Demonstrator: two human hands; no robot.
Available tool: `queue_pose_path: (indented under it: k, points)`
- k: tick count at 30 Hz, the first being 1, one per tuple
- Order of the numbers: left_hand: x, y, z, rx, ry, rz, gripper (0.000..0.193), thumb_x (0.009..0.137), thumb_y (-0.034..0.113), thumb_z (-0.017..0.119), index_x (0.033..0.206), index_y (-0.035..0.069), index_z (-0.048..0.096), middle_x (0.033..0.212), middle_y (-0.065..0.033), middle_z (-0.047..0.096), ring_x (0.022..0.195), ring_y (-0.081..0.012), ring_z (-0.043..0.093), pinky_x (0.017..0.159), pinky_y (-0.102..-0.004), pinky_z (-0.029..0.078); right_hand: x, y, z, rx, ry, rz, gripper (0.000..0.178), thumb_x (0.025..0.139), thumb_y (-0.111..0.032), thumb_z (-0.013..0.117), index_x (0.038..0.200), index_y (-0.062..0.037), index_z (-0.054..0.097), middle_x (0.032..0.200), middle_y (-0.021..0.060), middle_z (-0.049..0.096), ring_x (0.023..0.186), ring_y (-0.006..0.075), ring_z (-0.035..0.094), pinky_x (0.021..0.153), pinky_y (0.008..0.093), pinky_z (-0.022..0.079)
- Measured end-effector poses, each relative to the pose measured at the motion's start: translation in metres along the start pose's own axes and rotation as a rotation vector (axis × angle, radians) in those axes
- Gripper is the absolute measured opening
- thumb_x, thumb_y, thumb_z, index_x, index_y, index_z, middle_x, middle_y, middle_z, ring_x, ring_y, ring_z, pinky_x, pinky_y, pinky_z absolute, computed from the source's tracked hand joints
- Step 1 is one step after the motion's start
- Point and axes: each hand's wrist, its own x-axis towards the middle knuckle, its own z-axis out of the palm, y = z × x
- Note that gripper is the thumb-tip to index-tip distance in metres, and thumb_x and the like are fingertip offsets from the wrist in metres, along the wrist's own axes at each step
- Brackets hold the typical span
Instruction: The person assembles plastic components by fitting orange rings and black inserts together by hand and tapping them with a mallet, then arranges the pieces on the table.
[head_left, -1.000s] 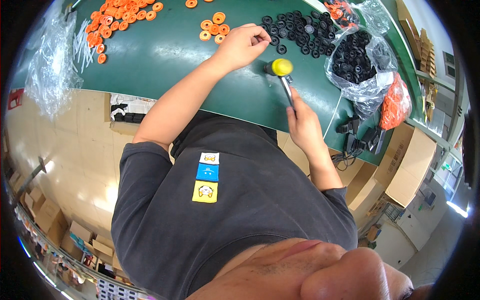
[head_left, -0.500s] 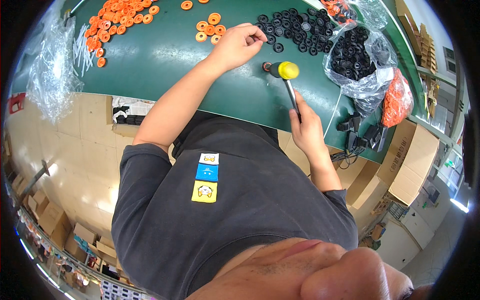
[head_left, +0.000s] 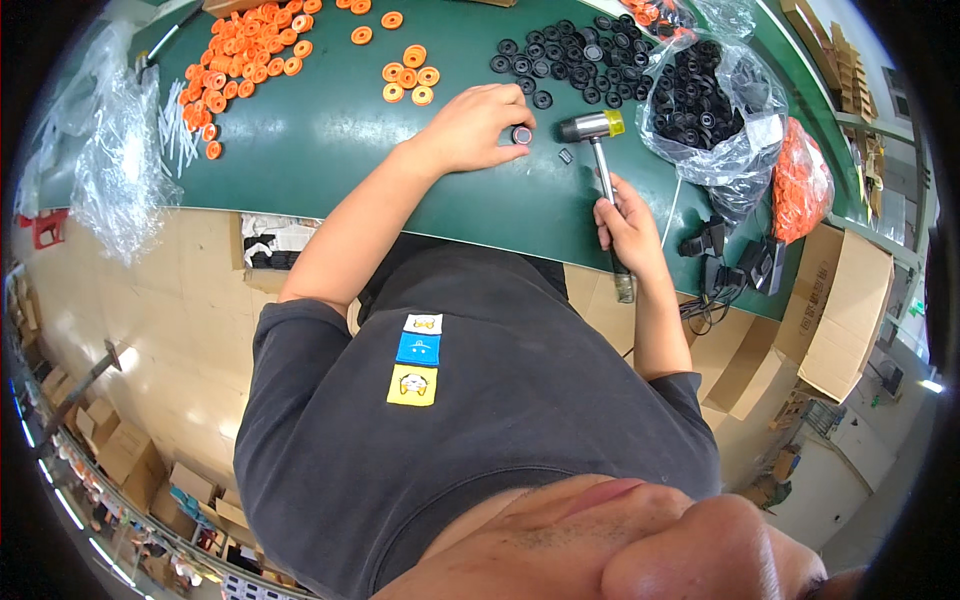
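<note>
On the green table (head_left: 360, 130), my left hand (head_left: 478, 128) has its thumb and fingers curled round a small round dark piece with a reddish rim (head_left: 521, 135). My right hand (head_left: 628, 222) is closed on the metal handle of a mallet (head_left: 598, 152). The mallet's head has one black face and one yellow face, and it lies sideways just right of the round piece. Between the two, close to the mallet's head, is a tiny dark block (head_left: 566, 156), too small to name.
Several black discs (head_left: 580, 60) spread beyond my hands, beside a clear bag of black discs (head_left: 690, 110). A bag of orange parts (head_left: 800, 185) and black adapters with cables (head_left: 715, 265) sit at right. Orange rings (head_left: 408, 76), white strips (head_left: 178, 130) and plastic wrap (head_left: 125, 160) are leftward.
The mallet has moved right, off the small round piece, its yellow face now turned rightward. My left hand has come nearer from beside the black discs and closed round the round piece.
</note>
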Motion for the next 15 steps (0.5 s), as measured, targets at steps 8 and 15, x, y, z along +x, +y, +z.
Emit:
queue_pose_path:
  k: [8, 15]
  points:
    - [0.001, 0.003, -0.001, -0.073, 0.082, -0.108, 0.028, 0.078, 0.012, 0.074, 0.104, 0.005, 0.066, 0.097, -0.0074, 0.062, 0.086, -0.0224, 0.064, 0.078, -0.0344, 0.052, 0.012, -0.026, -0.009, -1.030, 0.527, -0.715, 0.041, 0.081, -0.007, 0.071, 0.122, -0.0028, 0.064, 0.104, 0.0156, 0.062, 0.095, 0.0369, 0.061, 0.086, 0.0456, 0.049]
    - [0.001, 0.002, -0.007, -0.331, 0.147, -0.268, 0.023, 0.080, 0.005, 0.072, 0.101, 0.002, 0.064, 0.094, -0.0038, 0.060, 0.079, -0.0114, 0.061, 0.073, -0.0244, 0.050, 0.066, -0.056, 0.035, -0.830, 0.359, -0.972, 0.031, 0.077, -0.009, 0.074, 0.107, -0.0055, 0.069, 0.104, 0.0099, 0.062, 0.102, 0.0317, 0.059, 0.091, 0.0440, 0.046]
